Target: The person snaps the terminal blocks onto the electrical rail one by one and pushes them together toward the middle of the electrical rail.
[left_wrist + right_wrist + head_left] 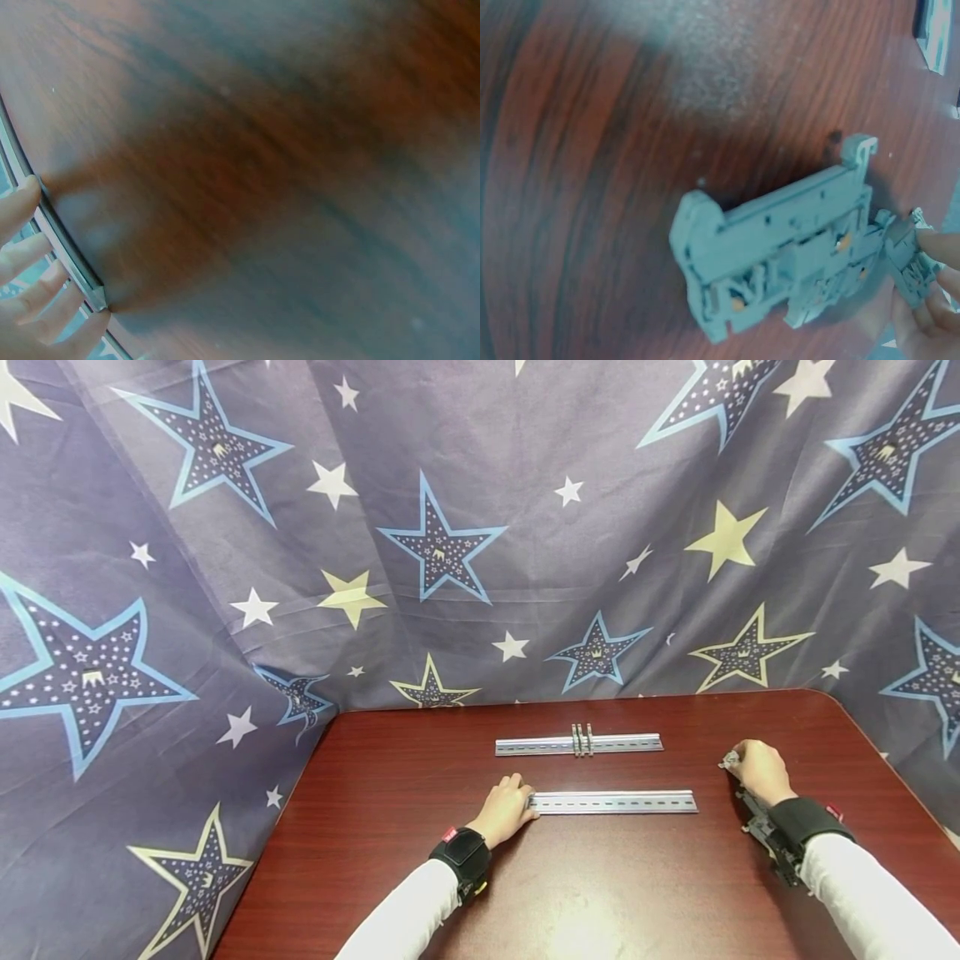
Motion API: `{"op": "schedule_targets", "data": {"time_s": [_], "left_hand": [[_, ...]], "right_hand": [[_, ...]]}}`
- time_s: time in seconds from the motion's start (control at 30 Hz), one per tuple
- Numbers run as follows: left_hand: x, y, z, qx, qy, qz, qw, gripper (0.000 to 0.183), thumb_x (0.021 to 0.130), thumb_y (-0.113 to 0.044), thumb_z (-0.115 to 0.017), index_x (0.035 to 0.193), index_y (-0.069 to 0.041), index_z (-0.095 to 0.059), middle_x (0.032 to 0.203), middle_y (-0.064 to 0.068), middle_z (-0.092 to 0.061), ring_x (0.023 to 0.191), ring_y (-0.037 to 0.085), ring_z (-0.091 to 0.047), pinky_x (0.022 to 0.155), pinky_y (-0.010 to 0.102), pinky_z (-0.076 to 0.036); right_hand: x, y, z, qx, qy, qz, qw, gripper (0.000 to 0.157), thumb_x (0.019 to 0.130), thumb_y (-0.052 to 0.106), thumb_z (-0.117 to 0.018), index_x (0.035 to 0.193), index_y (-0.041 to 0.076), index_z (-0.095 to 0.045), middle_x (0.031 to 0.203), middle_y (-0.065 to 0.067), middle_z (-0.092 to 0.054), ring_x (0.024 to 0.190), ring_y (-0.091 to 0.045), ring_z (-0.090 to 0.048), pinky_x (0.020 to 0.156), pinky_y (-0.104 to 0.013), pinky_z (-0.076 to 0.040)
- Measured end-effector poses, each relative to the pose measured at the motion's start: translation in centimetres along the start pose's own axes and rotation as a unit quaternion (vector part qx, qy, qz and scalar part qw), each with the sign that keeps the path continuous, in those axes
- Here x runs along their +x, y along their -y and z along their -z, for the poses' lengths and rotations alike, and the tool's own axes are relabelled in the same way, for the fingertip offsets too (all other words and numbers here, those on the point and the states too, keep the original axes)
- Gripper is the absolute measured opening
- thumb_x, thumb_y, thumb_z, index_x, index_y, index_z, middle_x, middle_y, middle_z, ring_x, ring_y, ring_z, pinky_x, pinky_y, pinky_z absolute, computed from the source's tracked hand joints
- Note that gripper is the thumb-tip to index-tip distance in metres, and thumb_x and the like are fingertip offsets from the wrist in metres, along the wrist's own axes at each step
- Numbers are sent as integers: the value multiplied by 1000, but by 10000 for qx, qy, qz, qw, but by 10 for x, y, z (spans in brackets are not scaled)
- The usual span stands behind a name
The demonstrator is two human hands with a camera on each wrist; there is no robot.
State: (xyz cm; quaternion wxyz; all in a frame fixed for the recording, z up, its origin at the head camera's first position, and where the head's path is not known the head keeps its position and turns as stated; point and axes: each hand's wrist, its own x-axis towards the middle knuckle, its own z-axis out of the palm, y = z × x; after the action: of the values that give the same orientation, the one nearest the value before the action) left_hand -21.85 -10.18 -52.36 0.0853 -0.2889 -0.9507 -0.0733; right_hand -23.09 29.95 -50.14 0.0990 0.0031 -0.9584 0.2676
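My left hand [504,810] holds the left end of the nearer slotted metal DIN rail [615,802], which lies flat on the table. In the left wrist view, fingertips reach the edge of the rail [64,244] close to its end. Off to the right, my right hand [763,770] pinches a small grey terminal block [910,271] between thumb and fingers. Other grey terminal blocks [780,244] stand on the wood beside that hand, partly under the wrist in the head view.
Farther back lies a second DIN rail [626,743], with three narrow clip-like pieces [582,740] mounted near its middle. The dark red wooden table [390,827] meets a star-patterned cloth [465,635] along its back and left sides.
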Motion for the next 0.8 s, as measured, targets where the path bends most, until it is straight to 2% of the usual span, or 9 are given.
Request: {"op": "schedule_targets", "data": {"time_s": [0.4,0.8], "left_hand": [[1,-1,1,-26,105,57,9999,31,72,-29,-70,93,-7,-64,82,3,-46,77,19,-47,62,30,-40],[1,0,1,27,81,61,9999,31,72,-30,-69,92,-8,-64,81,3,-47,77,19,-48,62,30,-41]], "right_hand": [[2,7,6,-56,43,153,9999,10,67,0,-63,68,-9,-60,65,-19,-59,58,-32,-54,57,-45,-40],[9,39,8,165,172,178,9996,12,67,4,-64,68,-8,-62,64,-17,-61,55,-24,-52,53,-38,-40]]}}
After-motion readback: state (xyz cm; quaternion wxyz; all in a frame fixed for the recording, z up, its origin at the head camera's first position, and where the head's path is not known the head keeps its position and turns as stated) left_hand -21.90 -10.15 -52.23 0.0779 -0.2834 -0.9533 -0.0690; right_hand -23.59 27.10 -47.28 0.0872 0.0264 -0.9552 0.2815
